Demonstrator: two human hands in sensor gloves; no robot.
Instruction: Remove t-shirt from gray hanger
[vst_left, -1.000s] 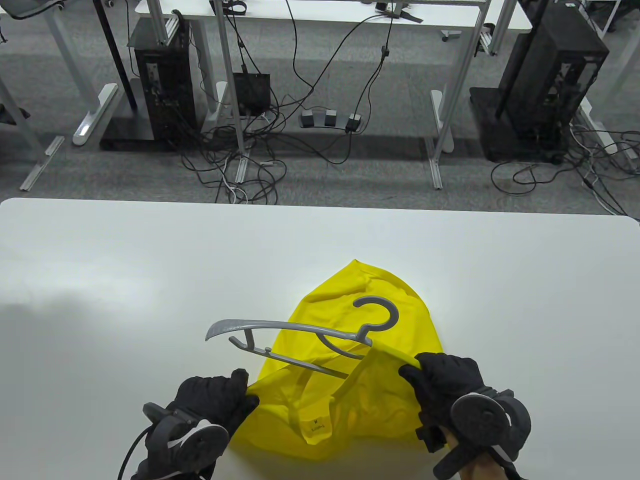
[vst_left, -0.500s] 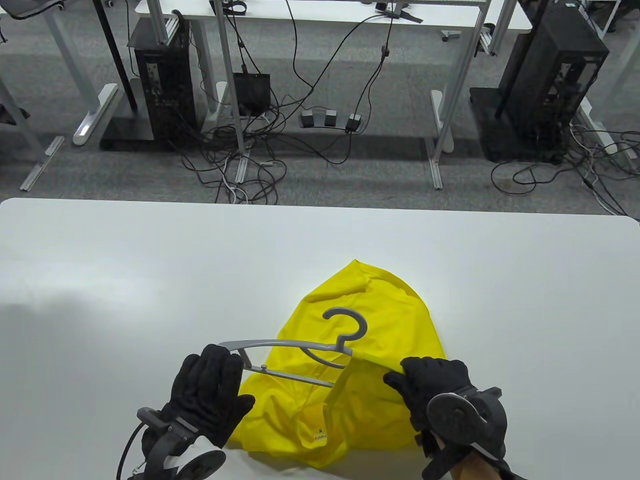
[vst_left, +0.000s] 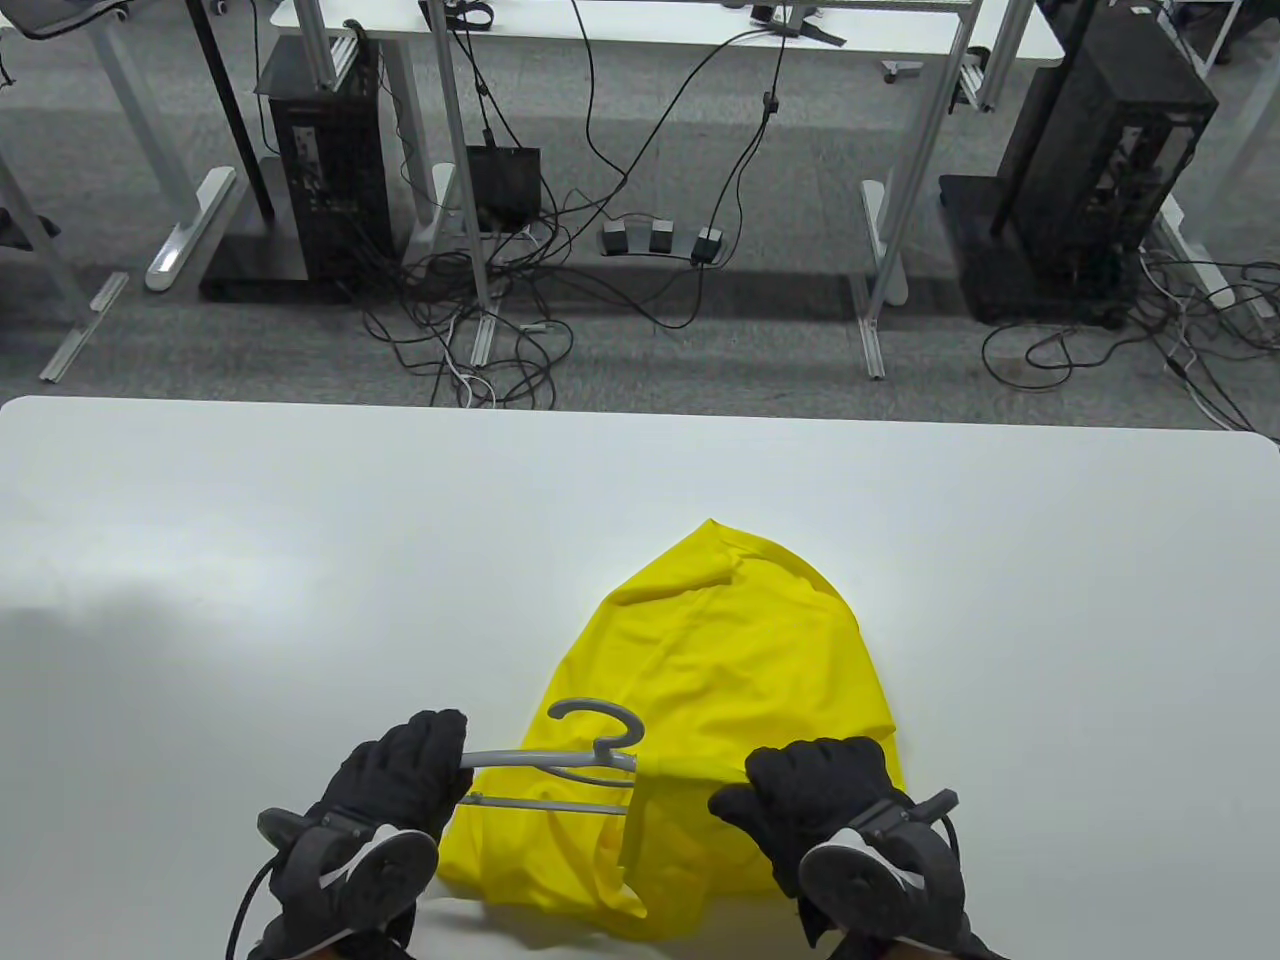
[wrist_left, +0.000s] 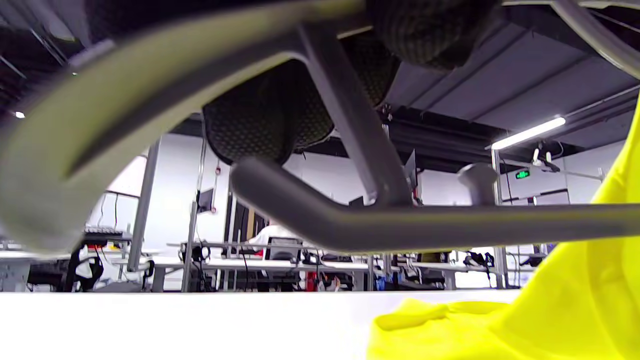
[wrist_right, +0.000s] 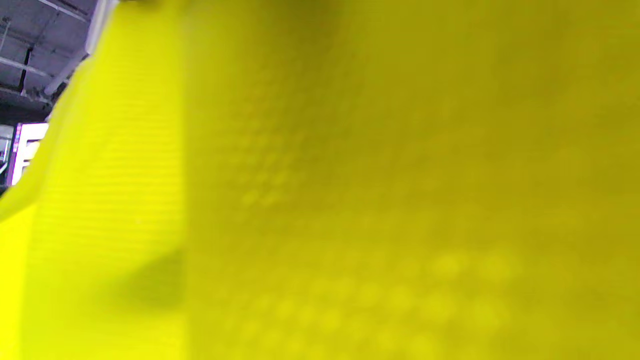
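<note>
A yellow t-shirt (vst_left: 730, 660) lies bunched on the white table (vst_left: 300, 540) near its front edge. The gray hanger (vst_left: 560, 760) lies across the shirt's near left part, hook pointing away, its right arm still under the yellow cloth. My left hand (vst_left: 410, 775) grips the hanger's left end; in the left wrist view the gloved fingers (wrist_left: 270, 120) wrap the gray bar (wrist_left: 400, 225). My right hand (vst_left: 810, 790) grips the shirt cloth at the hanger's right side. The right wrist view shows only yellow cloth (wrist_right: 350, 200).
The table stretches wide to the left, right and back of the shirt. Beyond its far edge are desk legs (vst_left: 900, 200), computer towers (vst_left: 330, 160) and loose cables (vst_left: 480, 330) on the grey floor.
My left hand let go of the shirt and took hold of the hanger's left end. The hanger moved nearer and to the left. My right hand moved left and nearer with the cloth.
</note>
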